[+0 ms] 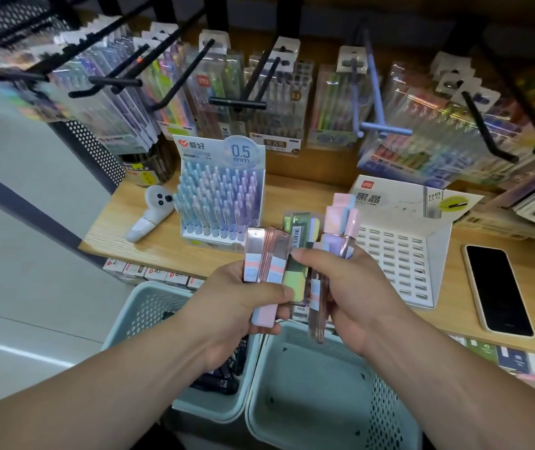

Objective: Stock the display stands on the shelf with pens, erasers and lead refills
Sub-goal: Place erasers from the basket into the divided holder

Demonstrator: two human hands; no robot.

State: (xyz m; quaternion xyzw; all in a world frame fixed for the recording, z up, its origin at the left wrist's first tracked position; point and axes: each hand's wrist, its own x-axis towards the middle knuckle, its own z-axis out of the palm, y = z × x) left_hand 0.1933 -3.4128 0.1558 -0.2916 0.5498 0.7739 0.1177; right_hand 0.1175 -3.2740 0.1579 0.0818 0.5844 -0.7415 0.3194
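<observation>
Both my hands hold a bundle of pastel lead refill cases in front of the wooden shelf (292, 190). My left hand (237, 306) grips a few pink-and-blue cases (267, 254). My right hand (353, 293) grips several more cases (340, 219), fanned out in pink, purple and green. Behind them on the shelf stands a white slotted display stand (402, 254) marked HB 0.5, its slots showing empty. To its left a stand full of pastel pens (220, 196) carries a 0.5 mm sign.
Two pale green baskets sit below the shelf edge: the left basket (149, 303) holds black refill boxes, the right basket (324, 401) shows a bare bottom. A phone (499, 287) lies at the shelf's right. A white device (152, 212) lies left. Hooks with packaged pens (275, 102) hang above.
</observation>
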